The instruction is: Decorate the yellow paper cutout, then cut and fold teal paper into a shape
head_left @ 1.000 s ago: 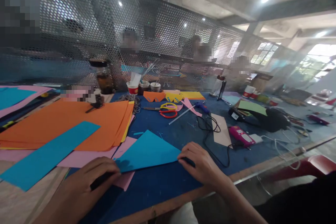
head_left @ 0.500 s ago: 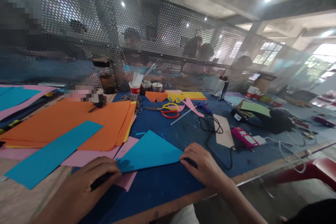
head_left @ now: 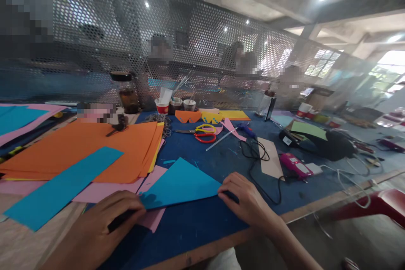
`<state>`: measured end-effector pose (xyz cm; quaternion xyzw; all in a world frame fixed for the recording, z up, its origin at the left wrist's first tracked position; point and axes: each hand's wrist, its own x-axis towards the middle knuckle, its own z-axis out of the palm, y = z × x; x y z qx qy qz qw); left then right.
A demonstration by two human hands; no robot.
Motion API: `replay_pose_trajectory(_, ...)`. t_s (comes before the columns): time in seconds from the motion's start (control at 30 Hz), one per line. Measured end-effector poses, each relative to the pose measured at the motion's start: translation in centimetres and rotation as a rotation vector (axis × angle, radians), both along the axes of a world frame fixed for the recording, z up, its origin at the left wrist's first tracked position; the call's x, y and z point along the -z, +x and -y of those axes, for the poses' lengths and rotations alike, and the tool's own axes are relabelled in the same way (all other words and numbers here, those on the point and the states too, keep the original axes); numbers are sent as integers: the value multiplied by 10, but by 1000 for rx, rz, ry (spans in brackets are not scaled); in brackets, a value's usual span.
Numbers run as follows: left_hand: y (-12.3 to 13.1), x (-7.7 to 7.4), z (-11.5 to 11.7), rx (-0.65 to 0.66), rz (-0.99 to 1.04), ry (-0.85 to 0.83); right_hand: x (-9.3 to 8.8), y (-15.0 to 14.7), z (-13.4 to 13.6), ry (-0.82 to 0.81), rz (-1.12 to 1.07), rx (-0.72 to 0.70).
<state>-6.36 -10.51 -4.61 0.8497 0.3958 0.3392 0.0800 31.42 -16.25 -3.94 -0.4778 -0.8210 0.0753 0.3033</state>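
Observation:
A blue paper triangle [head_left: 182,185] lies at the near side of the blue-covered table, its peak pointing away from me. My left hand [head_left: 107,219] pinches its left corner between thumb and fingers. At the opposite corner, my right hand [head_left: 240,196] is closed on the paper in the same way. Pink paper scraps [head_left: 152,221] show from under the triangle on the left. Beyond my left hand a blue paper strip [head_left: 66,187] rests across a stack of orange sheets [head_left: 126,147].
Scissors [head_left: 205,133] with yellow and red handles lie beyond the triangle, near orange [head_left: 188,116] and yellow cut-out pieces [head_left: 211,117]. A blue glue gun [head_left: 247,130] with a black cord lies to the right, near a magenta device [head_left: 295,166]. Cups [head_left: 162,106] and a jar [head_left: 127,93] stand by the perforated screen.
Both hands keep hold of the triangle's two corners with almost no movement. The view has shifted very slightly.

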Motion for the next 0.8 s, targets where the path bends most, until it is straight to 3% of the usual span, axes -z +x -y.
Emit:
replay_pose_trajectory(0.33,-9,12,-3,12,-28,-28,-3,0,1,1,15,15)
replay_pose_trajectory(0.8,-8,7,-3,8,-36,-63,-2,0,1,1,21,18)
